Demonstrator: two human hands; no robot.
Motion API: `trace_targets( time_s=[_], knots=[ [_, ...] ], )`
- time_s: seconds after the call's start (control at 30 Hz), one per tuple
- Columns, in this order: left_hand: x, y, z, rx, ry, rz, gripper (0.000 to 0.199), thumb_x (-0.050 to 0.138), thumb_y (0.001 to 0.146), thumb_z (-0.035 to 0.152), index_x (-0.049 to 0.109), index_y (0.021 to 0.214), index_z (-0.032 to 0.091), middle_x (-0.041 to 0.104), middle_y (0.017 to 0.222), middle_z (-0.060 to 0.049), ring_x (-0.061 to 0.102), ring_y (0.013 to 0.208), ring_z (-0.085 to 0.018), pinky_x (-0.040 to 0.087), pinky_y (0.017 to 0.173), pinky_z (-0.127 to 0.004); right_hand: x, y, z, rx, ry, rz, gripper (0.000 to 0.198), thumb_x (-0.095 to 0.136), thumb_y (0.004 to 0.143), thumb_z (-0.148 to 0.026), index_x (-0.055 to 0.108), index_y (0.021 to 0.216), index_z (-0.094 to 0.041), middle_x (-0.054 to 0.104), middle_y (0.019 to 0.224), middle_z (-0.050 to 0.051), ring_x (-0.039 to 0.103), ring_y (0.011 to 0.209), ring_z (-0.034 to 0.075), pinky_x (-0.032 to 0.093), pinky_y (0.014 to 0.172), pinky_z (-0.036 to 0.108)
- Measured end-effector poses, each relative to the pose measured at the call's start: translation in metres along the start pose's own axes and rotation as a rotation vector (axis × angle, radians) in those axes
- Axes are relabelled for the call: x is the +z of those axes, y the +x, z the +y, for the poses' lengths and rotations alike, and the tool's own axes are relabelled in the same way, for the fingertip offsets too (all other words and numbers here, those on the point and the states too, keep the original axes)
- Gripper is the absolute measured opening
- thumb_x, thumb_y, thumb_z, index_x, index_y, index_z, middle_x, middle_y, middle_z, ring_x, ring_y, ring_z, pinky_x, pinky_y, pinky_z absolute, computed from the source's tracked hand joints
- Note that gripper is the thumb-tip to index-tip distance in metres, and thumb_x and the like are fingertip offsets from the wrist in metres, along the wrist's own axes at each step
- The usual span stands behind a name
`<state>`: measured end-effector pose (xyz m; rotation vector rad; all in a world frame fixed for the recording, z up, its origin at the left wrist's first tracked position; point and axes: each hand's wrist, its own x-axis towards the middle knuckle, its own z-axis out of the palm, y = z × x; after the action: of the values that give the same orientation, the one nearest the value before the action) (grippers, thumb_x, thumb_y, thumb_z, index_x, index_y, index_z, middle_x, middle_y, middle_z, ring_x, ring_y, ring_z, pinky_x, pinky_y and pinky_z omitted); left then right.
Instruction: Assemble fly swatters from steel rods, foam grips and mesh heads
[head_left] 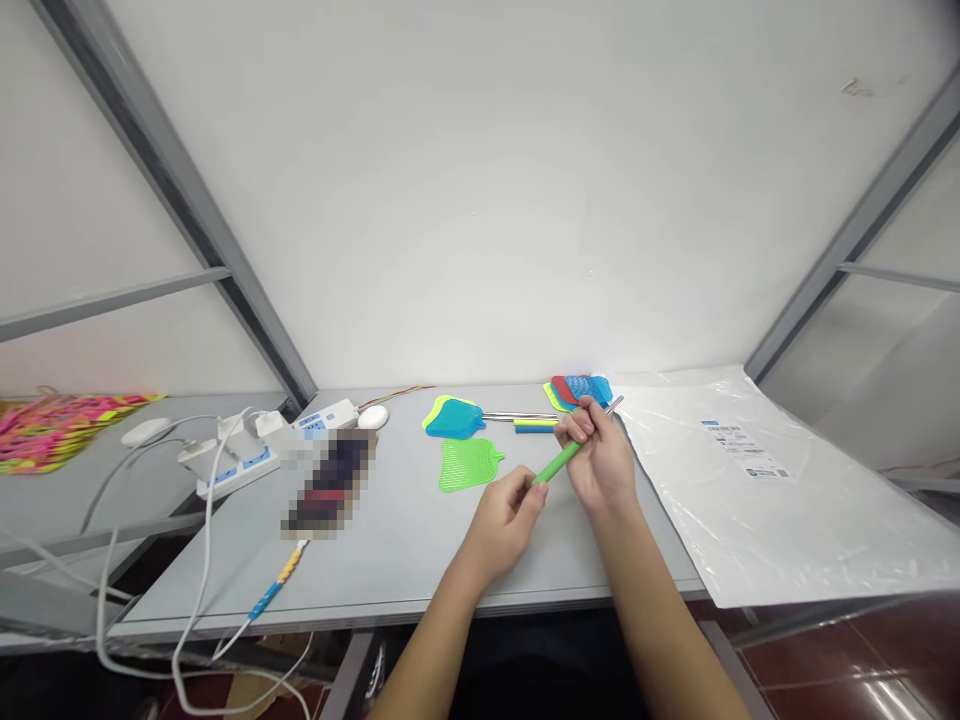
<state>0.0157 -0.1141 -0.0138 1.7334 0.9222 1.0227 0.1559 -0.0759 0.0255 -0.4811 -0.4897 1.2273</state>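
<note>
A green fly swatter handle point(559, 463) with a silver metal rod sticking out past my fingers slants up to the right between my hands. My left hand point(501, 515) pinches its lower end. Around its upper part, the fingers of my right hand point(606, 462) are curled. Below and left of the handle, a green mesh swatter head point(469, 465) lies flat on the table. Behind it are a blue swatter head point(454, 417) over a yellow one, with metal rods point(517, 415) running right. A yellow handle point(534, 425) lies beside a blue one, partly hidden by my right hand.
Red, blue and yellow swatter heads point(579, 388) are piled near the wall. A white plastic bag point(720, 500) with a label hangs over the table's right side. Power strips point(251, 468), white cables point(206, 560) and a pixelated object point(330, 485) are at left.
</note>
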Motion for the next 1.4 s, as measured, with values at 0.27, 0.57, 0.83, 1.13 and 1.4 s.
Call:
trace_targets(
  time_s=[0.27,0.57,0.83,1.13,1.4],
  knots=[
    [-0.001,-0.015,-0.017,0.146,0.21,0.209,0.035,0.036,0.095,0.034,0.028,0.063,0.022,0.03,0.057,0.004,0.032,0.053,-0.013,0.024,0.054,-0.029,-0.027,0.001,0.017,0.061,-0.225,0.088,0.027,0.06,0.082,-0.048,0.061,0.078,-0.021,0.045,0.062,-0.005,0.044,0.054,0.01,0.046,0.056,0.027],
    [-0.027,-0.015,-0.02,0.036,-0.034,0.222,0.039,0.034,0.096,0.039,0.029,0.062,0.021,0.028,0.059,0.004,0.029,0.055,-0.012,0.024,0.054,-0.027,-0.045,-0.009,0.017,0.142,-0.277,0.041,0.035,0.065,0.079,-0.053,0.063,0.071,-0.019,0.039,0.048,-0.008,0.032,0.042,0.006,0.049,0.061,0.028],
    [-0.022,-0.01,-0.019,-0.122,0.121,-0.055,0.038,0.038,0.094,0.045,0.042,0.067,0.019,0.04,0.062,0.004,0.039,0.061,-0.013,0.029,0.058,-0.025,-0.046,-0.025,0.034,0.105,-0.222,0.017,0.031,0.066,0.078,-0.052,0.06,0.078,-0.022,0.053,0.071,-0.003,0.052,0.064,0.013,0.048,0.066,0.03],
    [-0.017,-0.015,-0.01,-0.039,0.278,-0.172,0.042,0.034,0.094,0.045,0.03,0.062,0.02,0.031,0.058,0.005,0.031,0.056,-0.011,0.025,0.055,-0.025,-0.056,-0.028,0.046,0.113,-0.282,0.065,0.028,0.062,0.082,-0.046,0.058,0.07,-0.021,0.05,0.067,-0.002,0.045,0.057,0.012,0.04,0.054,0.027],
    [-0.016,-0.016,-0.01,-0.026,0.341,-0.215,0.04,0.034,0.094,0.043,0.032,0.062,0.02,0.036,0.057,0.005,0.033,0.054,-0.011,0.025,0.053,-0.025,-0.057,-0.032,0.046,0.095,-0.319,0.076,0.03,0.059,0.083,-0.05,0.056,0.075,-0.022,0.051,0.071,-0.002,0.047,0.057,0.012,0.04,0.05,0.025]
  ],
)
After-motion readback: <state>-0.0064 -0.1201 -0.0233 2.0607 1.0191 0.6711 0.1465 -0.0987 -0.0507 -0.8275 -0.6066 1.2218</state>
